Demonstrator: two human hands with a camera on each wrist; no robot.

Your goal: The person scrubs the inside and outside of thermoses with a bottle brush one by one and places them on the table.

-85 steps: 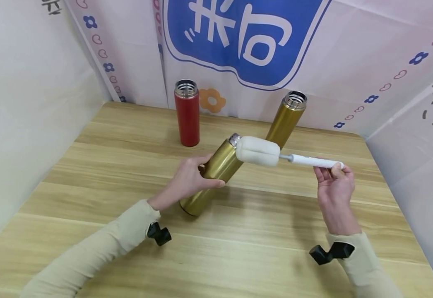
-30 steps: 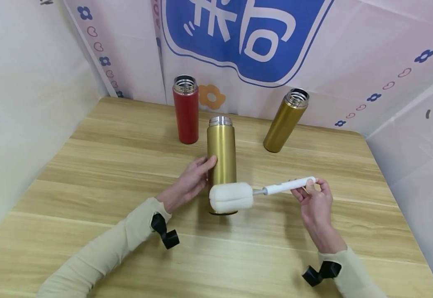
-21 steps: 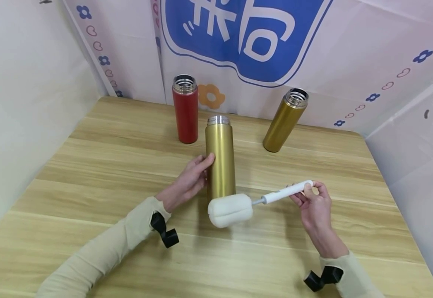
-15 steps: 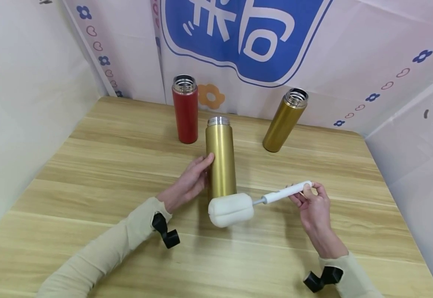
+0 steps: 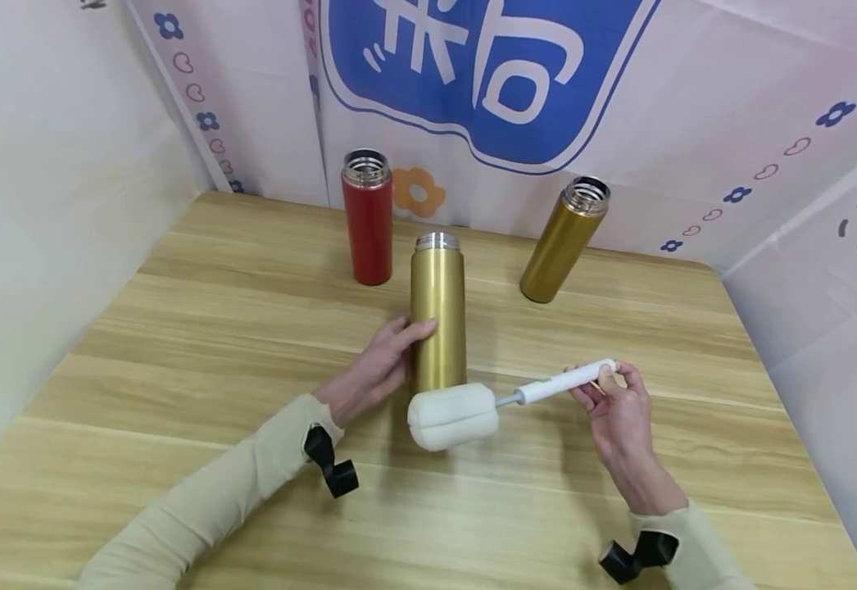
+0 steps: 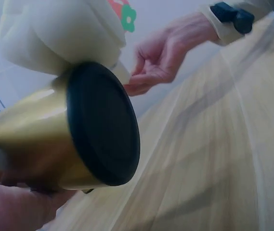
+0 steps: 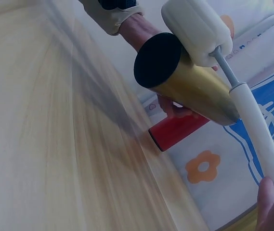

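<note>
My left hand (image 5: 371, 360) grips a gold thermos flask (image 5: 439, 303) round its lower half, thumb across the front. In both wrist views the flask's black base (image 6: 105, 125) shows, raised off the table. Between thumb and fingers, my right hand (image 5: 623, 410) pinches the white handle (image 5: 564, 382) of a bottle brush near its end. The brush's white sponge head (image 5: 454, 416) lies in front of the flask's lower end, covering its base in the head view. In the left wrist view the sponge (image 6: 62, 33) appears against the flask's side; actual contact cannot be told.
Two lidless flasks stand at the back of the wooden table (image 5: 266, 492): a red one (image 5: 369, 229) left of centre and a second gold one (image 5: 563, 246) to the right. A printed cloth (image 5: 694, 123) hangs behind them, and pale walls close both sides.
Earlier the held flask leaned right with the sponge beside its mouth. It has swung nearly straight, and the brush has come down to its lower end. Lately my left thumb has slid slightly lower.
</note>
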